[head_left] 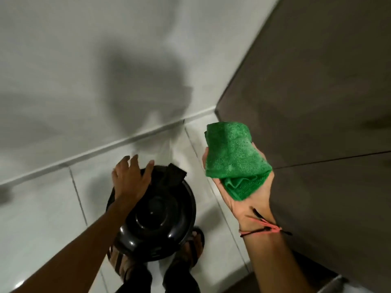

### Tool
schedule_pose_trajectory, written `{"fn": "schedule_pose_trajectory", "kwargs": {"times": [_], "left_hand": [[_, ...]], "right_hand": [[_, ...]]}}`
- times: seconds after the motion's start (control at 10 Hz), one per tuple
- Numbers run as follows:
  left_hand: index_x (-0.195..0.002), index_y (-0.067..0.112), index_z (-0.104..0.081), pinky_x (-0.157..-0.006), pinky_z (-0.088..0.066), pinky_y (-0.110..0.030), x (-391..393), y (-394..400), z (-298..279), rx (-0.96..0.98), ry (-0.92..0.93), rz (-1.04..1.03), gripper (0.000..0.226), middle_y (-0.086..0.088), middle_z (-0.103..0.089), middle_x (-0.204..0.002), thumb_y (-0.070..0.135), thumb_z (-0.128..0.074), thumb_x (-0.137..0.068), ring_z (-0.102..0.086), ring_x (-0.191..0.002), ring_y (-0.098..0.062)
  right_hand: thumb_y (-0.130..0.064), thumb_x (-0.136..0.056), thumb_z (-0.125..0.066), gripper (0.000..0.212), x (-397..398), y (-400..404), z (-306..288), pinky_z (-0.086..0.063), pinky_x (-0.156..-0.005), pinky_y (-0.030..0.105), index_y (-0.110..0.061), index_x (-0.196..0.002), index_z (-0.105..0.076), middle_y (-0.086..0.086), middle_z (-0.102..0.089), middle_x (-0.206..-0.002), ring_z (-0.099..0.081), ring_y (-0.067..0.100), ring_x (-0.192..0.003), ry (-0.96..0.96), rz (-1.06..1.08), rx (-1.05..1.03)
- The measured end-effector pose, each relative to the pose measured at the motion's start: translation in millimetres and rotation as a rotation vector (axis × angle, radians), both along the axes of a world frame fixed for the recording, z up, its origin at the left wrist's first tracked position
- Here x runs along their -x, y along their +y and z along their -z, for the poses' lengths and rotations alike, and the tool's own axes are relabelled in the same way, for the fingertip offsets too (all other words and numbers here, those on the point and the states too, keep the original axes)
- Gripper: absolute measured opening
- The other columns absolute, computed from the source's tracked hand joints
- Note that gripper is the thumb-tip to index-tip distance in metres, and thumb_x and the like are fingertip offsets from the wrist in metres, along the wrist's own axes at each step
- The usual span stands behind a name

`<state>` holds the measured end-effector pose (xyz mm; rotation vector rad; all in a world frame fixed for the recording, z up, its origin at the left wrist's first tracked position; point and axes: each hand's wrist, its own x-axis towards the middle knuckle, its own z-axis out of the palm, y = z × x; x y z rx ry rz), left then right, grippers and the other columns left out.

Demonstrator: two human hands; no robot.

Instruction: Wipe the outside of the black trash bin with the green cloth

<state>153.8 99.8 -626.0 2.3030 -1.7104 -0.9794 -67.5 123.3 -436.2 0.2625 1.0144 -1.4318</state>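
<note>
The black round trash bin (160, 216) stands on the white tiled floor just ahead of my feet, seen from above with its glossy domed lid. My left hand (131, 180) lies flat on the far left part of the lid, fingers spread, next to the black hinge tab (172, 172). My right hand (243, 191) is raised palm up to the right of the bin, clear of it. A folded green cloth (234, 159) rests in that palm, with the fingers curled under it.
A white wall with a baseboard (105, 149) runs behind the bin. A tall grey-brown cabinet panel (317, 102) stands close on the right. My sandalled feet (190, 248) are right behind the bin. White floor tiles (42, 218) extend to the left.
</note>
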Motion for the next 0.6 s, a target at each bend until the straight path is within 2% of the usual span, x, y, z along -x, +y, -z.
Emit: {"fn": "schedule_pose_trajectory", "kwargs": {"times": [0.1,0.2,0.3,0.4,0.5,0.6], "left_hand": [[-0.161,0.01,-0.041,-0.132,-0.025,-0.06,19.0,-35.4,-115.1,0.294,0.133,0.125,0.08,-0.022,-0.032,-0.172,0.067,-0.043,-0.105,-0.029,-0.16,-0.04],[-0.156,0.008,-0.048,-0.126,-0.032,-0.066,54.1,-78.5,-260.3,0.667,0.143,0.322,0.079,-0.025,-0.037,-0.168,0.063,-0.041,-0.1,-0.036,-0.155,-0.044],[-0.155,0.005,-0.05,-0.125,-0.031,-0.068,86.5,-111.7,-387.3,0.982,-0.003,0.513,0.074,-0.026,-0.039,-0.167,0.059,-0.042,-0.105,-0.037,-0.157,-0.044],[-0.159,0.005,-0.046,-0.125,-0.035,-0.068,118.7,-127.7,-482.4,1.156,-0.139,0.585,0.078,-0.025,-0.039,-0.168,0.063,-0.038,-0.107,-0.04,-0.156,-0.044],[-0.163,0.008,-0.039,-0.124,-0.037,-0.068,139.1,-135.8,-548.1,1.206,-0.229,0.625,0.085,-0.023,-0.035,-0.172,0.07,-0.024,-0.107,-0.037,-0.158,-0.041],[-0.165,0.012,-0.033,-0.124,-0.037,-0.068,139.6,-132.5,-580.7,1.183,-0.271,0.626,0.09,-0.02,-0.031,-0.174,0.074,-0.008,-0.105,-0.034,-0.159,-0.04]], "right_hand": [[-0.027,-0.084,-0.057,0.023,36.2,-13.4,-96.3,-0.06,-0.081,0.043,-0.014,-0.088,-0.075,0.009,-0.074,-0.087,-0.071,0.028,-0.077,0.241,-0.046,0.188],[-0.016,-0.085,-0.063,0.03,82.3,-19.6,-242.4,-0.056,-0.094,0.034,-0.022,-0.112,-0.074,-0.002,-0.077,-0.107,-0.071,0.016,-0.101,0.9,-0.07,0.37],[-0.019,-0.097,-0.06,0.032,142.5,-20.6,-332.9,-0.042,-0.104,0.022,-0.023,-0.128,-0.065,-0.006,-0.068,-0.127,-0.06,0.01,-0.12,1.806,-0.046,0.237],[-0.03,-0.101,-0.049,0.035,212.2,-32.6,-369.9,-0.039,-0.102,0.03,-0.025,-0.136,-0.054,0.001,-0.057,-0.139,-0.048,0.025,-0.126,2.243,-0.091,-0.126],[-0.038,-0.101,-0.043,0.04,270.9,-55.5,-365.4,-0.049,-0.101,0.056,-0.024,-0.137,-0.053,0.01,-0.052,-0.144,-0.044,0.035,-0.131,2.252,-0.362,-0.49],[-0.052,-0.103,-0.034,0.05,295.2,-58.0,-346.8,-0.029,-0.116,0.068,-0.033,-0.148,-0.04,0.007,-0.034,-0.162,-0.03,0.033,-0.149,2.127,-0.631,-0.648]]}}
